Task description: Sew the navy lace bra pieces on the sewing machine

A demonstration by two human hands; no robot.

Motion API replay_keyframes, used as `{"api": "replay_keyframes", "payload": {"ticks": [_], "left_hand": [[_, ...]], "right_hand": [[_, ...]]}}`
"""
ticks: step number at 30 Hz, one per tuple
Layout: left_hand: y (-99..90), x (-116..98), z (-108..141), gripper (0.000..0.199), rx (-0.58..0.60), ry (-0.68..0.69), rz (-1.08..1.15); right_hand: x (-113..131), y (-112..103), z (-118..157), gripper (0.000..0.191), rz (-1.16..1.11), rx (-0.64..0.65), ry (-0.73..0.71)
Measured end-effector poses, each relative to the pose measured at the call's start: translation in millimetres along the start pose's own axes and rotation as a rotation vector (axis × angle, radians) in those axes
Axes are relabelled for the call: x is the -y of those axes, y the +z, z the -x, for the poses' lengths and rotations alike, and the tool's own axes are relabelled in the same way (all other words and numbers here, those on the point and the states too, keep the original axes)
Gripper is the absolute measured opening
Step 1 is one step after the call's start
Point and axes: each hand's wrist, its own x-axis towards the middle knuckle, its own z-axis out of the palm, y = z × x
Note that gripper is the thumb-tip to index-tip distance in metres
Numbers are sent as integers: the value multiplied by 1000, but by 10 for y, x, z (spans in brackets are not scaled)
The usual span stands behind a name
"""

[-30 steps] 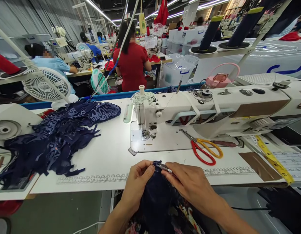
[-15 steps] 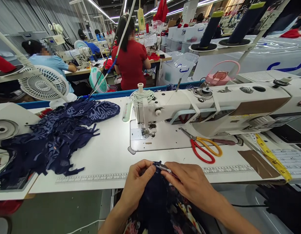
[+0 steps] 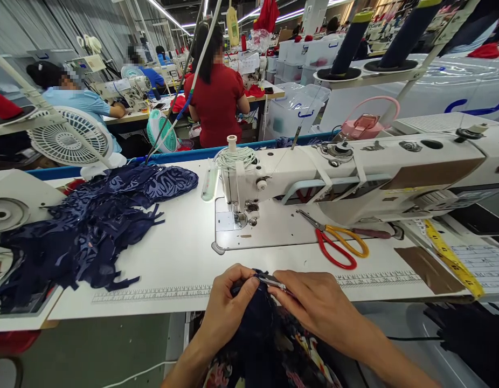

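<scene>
My left hand (image 3: 229,299) pinches the top edge of a dark navy fabric piece (image 3: 255,318) between thumb and fingers, just in front of the table edge. My right hand (image 3: 314,296) is closed around a small metal tool (image 3: 272,281), which looks like thread snips or tweezers; its tip touches the fabric beside my left thumb. The fabric hangs down over a floral cloth (image 3: 302,350) on the lap. Behind the hands stands a white sewing machine (image 3: 282,172), its needle area over a metal plate (image 3: 265,237).
Scissors with red and orange handles (image 3: 334,240) lie right of the needle. Navy garments (image 3: 91,231) are heaped at the left. A yellow tape measure (image 3: 451,258) lies at the right. People sit at machines beyond, one in a red top (image 3: 219,102).
The navy fabric has shifted and bunched a little below my left hand. The metal tool has tilted slightly, and both hands stay at nearly the same place.
</scene>
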Motion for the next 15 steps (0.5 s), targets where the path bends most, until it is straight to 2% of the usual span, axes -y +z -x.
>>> {"api": "replay_keyframes", "payload": {"ticks": [6, 10, 15], "left_hand": [[16, -18, -4, 24, 18, 36, -38], [6, -23, -7, 26, 55, 27, -16], [-7, -3, 9, 26, 89, 17, 10]], "right_hand": [[8, 58, 34, 15, -8, 11, 7], [33, 112, 52, 18, -5, -68, 17], [9, 78, 26, 20, 74, -40, -79]]}}
